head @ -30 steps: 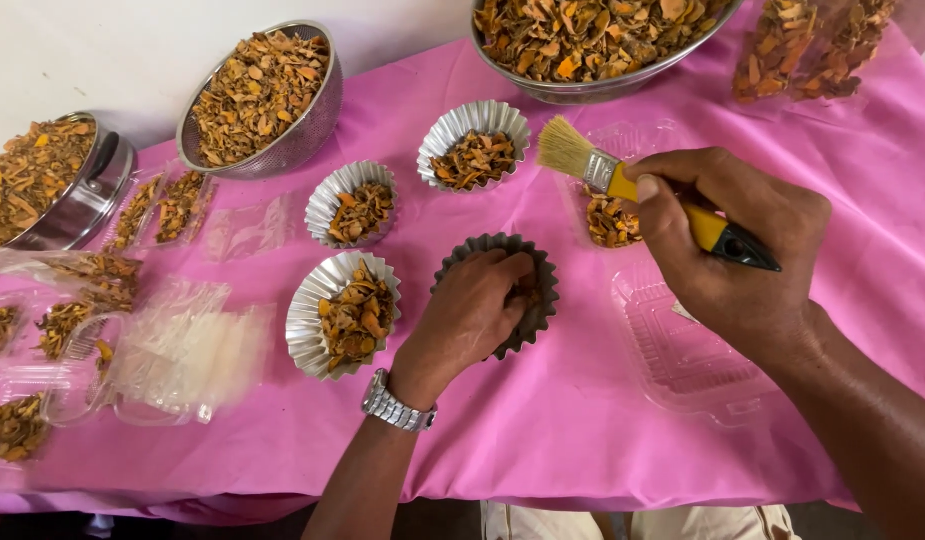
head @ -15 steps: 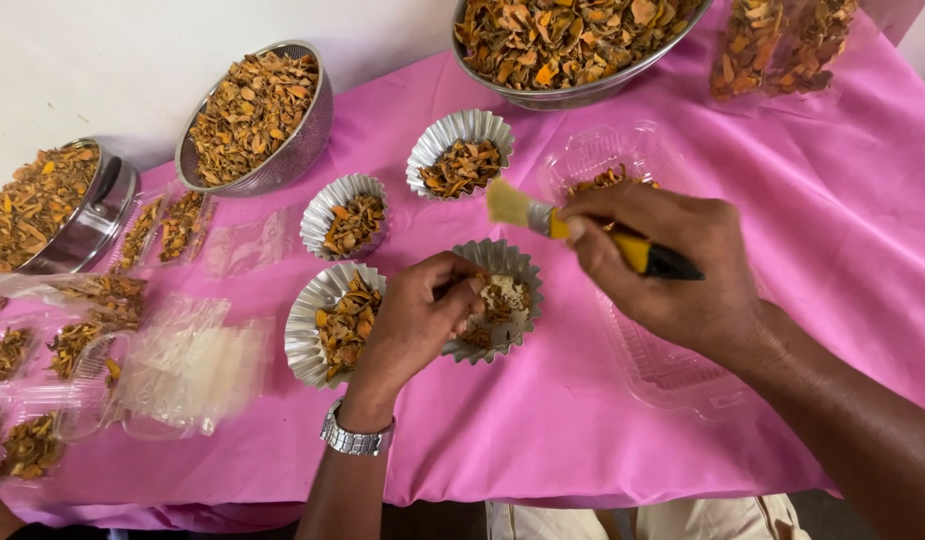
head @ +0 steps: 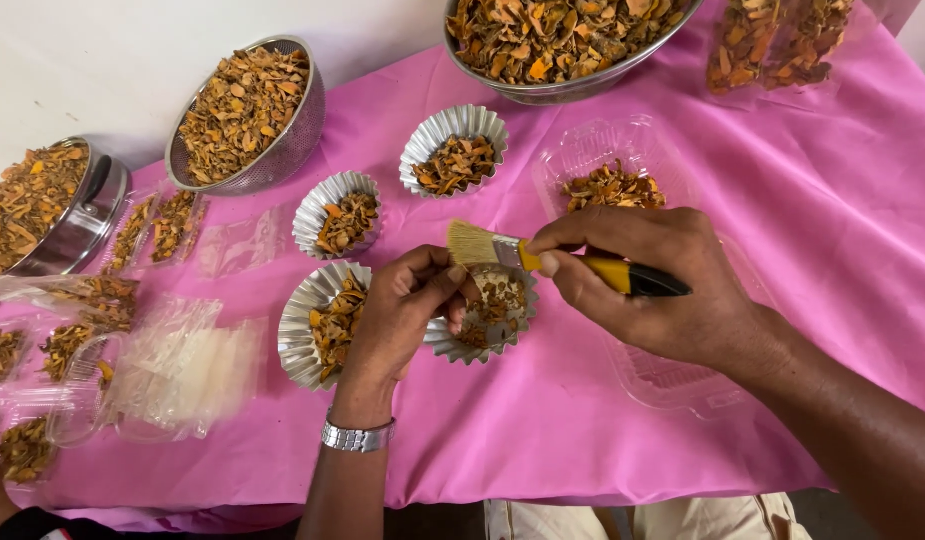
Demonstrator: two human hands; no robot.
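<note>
- A fluted foil cup (head: 492, 325) of dried orange-brown chips is gripped at its near-left rim by the left hand (head: 402, 315), fingers clamped on the edge; it is found at the picture's centre, on the pink-covered desk (head: 542, 430).
- A yellow-handled brush (head: 552, 262) is pinched by the right hand (head: 652, 285), fingers closed round the handle, bristles held over the cup at its 11 o'clock.
- A second filled foil cup (head: 317, 325) is seen just beside the held one, at its 9 o'clock; two more (head: 337, 215) (head: 454, 150) are set at 11 and 12 o'clock.
- A clear plastic tray (head: 607, 165) with chips is seen at 1 o'clock.
- A mesh strainer (head: 244, 115) of chips is placed well apart at 10 o'clock.
</note>
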